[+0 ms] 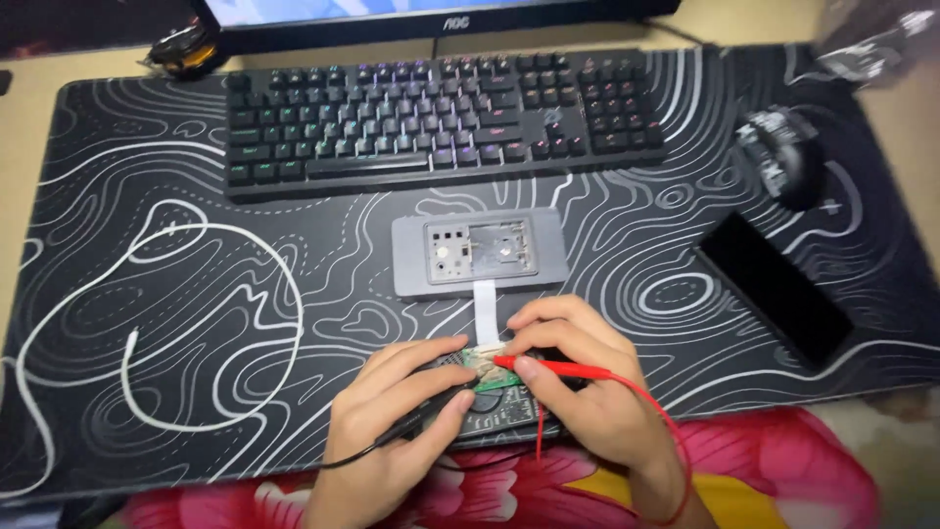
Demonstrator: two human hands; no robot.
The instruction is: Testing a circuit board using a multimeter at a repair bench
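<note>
While left hand [392,421] pinches one black probe [431,407] | right hand [578,377] pinches one red probe [548,366]

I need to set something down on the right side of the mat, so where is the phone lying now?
In the head view, the black phone lies flat at the right of the patterned desk mat, below the mouse and right of the grey device.

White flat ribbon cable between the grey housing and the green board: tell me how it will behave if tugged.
The white flat ribbon cable looks thin, so probably floppy and easily creased. It joins the grey rectangular housing to the small green circuit board, so a tug would likely drag the board or strain the joints.
</note>
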